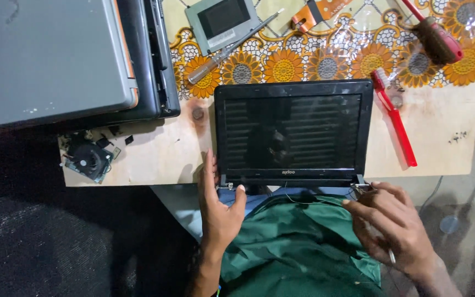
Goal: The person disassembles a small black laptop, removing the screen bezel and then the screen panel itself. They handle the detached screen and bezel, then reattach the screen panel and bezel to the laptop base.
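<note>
- Both hands sit at the near corners of a detached laptop screen panel (293,132), one on each side
- Left hand (218,206) presses its fingers flat against the panel's left edge, thumb hooked under the near-left hinge; it grips the panel's corner
- Right hand (394,225) has fingers curled together beside the near-right hinge (360,186), fingertips touching the small metal piece there; whether it pinches that piece I cannot tell
- Screen panel lies flat with glass up on the counter (155,157), its long axis running left to right, hinge edge pointing toward the person and overhanging the counter's near edge above a green cloth (298,247) on the lap
- Red toothbrush (394,118) lies just beside the panel's right edge, bristles at the far end
- Screwdriver (232,48) with a brown handle lies slantwise beyond the panel's far-left corner, near a grey drive (222,21)
- Closed grey laptop (45,55) rests on a dark one at the far left
- Small black fan (88,159) sits at the counter's near-left corner
- Red-handled tool (438,36) lies at the far right on the flowered sheet
</note>
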